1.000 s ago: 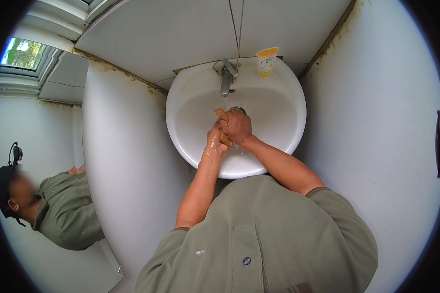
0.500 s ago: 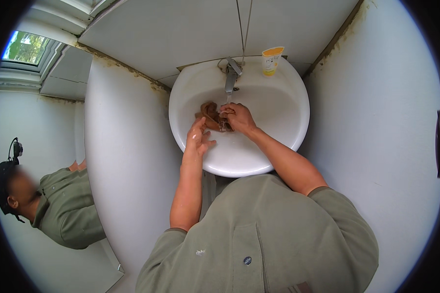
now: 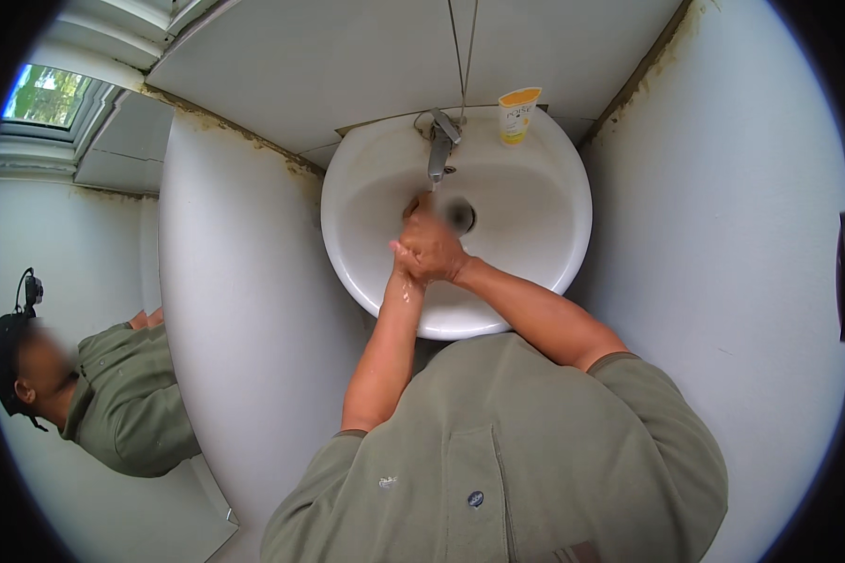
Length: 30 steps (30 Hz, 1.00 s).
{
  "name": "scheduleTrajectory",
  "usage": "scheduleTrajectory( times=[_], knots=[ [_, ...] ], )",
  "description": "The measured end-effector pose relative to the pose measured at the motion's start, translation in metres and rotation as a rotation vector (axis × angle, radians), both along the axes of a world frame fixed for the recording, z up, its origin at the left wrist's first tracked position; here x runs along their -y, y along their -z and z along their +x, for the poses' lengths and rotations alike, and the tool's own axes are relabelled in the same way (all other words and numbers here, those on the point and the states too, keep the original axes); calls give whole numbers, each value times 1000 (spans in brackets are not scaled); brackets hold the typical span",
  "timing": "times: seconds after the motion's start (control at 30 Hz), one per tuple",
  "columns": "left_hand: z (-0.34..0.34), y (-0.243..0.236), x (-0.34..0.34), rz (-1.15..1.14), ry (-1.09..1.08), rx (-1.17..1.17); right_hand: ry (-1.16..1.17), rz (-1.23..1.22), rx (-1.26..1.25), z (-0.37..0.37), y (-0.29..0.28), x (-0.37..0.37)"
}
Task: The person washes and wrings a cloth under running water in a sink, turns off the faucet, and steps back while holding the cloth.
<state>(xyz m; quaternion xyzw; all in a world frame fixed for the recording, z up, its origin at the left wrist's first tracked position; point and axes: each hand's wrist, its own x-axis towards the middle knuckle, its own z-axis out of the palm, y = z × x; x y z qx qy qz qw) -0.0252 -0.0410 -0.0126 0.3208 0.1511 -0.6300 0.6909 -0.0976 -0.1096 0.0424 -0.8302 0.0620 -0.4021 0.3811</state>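
Both my hands are together in the white sink point(image 3: 535, 235), beneath the grey tap point(image 3: 439, 155). My right hand point(image 3: 434, 251) is closed and lies over my left hand point(image 3: 405, 256), hiding most of its fingers. Wet white marks show on the left wrist. A small dark brown patch point(image 3: 410, 207) shows at the far side of the hands; whether it is cloth or fingers I cannot tell. The area just under the spout is blurred. Right of the hands, the dark drain point(image 3: 463, 217) is in view.
A white and yellow tube point(image 3: 515, 120) with an orange end stands on the sink's back right rim. White walls close in on both sides. At the left, a mirror point(image 3: 84, 281) reflects a person in a green shirt and dark cap.
My hands were apart and are now pressed together, the left having moved up and right. The brown cloth in the basin is no longer plainly visible. The drain has come into view.
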Motion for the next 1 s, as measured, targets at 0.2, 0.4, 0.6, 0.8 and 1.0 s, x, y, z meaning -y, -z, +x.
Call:
scheduleTrajectory(
  times=[0.2,0.4,0.6,0.8,1.0],
  knots=[
    [-23,-43,17,167,-10,128,258,-94,-223,-8,31,37],
    [26,23,-14,-418,91,134,-51,31,52,-4,-16,-44],
    [-10,-38,12,154,-16,52,278,1,-178,-1,26,26],
    [15,-40,-2,218,-51,331,186,67,-378,-28,13,31],
    [57,-25,-20,245,-121,389,-50,9,-1035,-37,32,46]
  ],
)
